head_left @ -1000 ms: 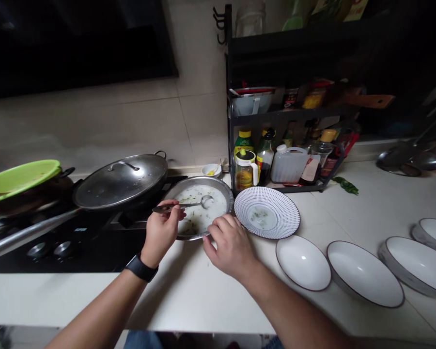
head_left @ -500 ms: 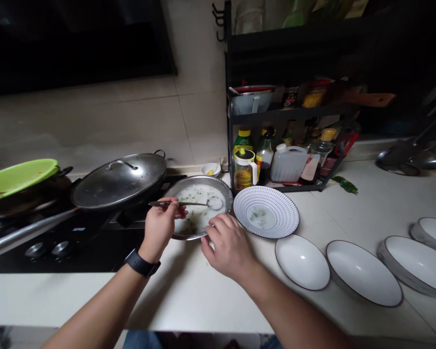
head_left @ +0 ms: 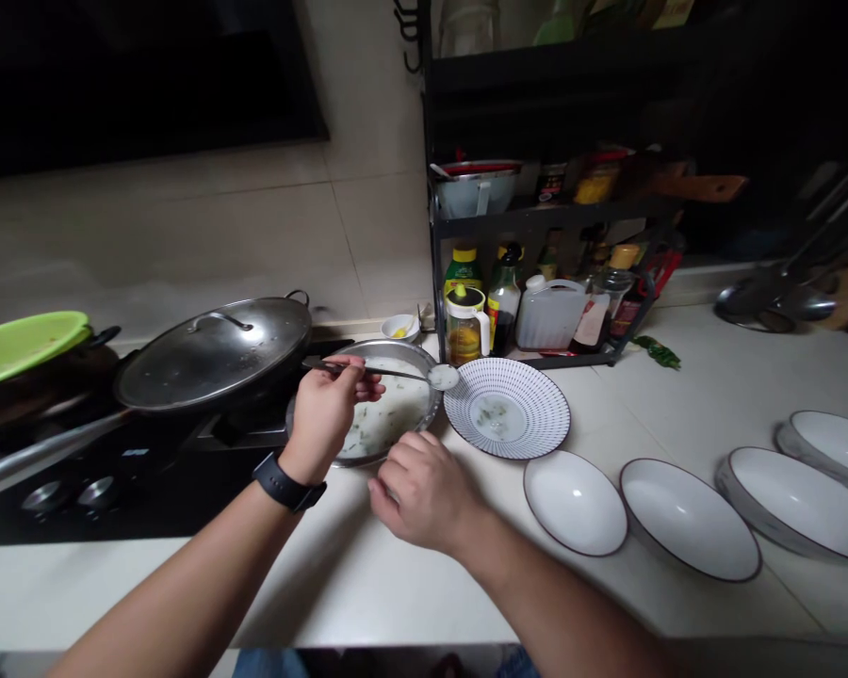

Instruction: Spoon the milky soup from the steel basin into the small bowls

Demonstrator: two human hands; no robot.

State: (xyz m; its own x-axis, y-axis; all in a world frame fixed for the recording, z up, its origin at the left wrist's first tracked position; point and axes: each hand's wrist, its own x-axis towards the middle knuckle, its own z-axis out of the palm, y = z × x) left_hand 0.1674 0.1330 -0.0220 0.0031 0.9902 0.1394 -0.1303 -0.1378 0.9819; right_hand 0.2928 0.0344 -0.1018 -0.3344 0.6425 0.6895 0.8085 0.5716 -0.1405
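My left hand point(head_left: 329, 414) is shut on a metal spoon point(head_left: 374, 370), and the spoon's bowl point(head_left: 443, 377) holds something white just off the rim of a shallow steel dish point(head_left: 396, 347). That dish is filled with white porridge point(head_left: 388, 414) flecked with green. To its right, a white plate with fine blue stripes point(head_left: 530, 395) has a little porridge at its centre. My right hand point(head_left: 420, 494) rests loosely curled on the white counter point(head_left: 367, 593) just below the dish, holding nothing.
A lidded wok point(head_left: 216, 353) sits on the black hob point(head_left: 91, 494) at left, beside a pot under a green plate point(head_left: 21, 348). Several white oval bowls point(head_left: 575, 502) stand at right. Behind stands a black rack point(head_left: 537, 217) of bottles and jars.
The spoon has moved right, from over the porridge to beside the striped plate. My right hand has come off the dish rim and moved down and left.
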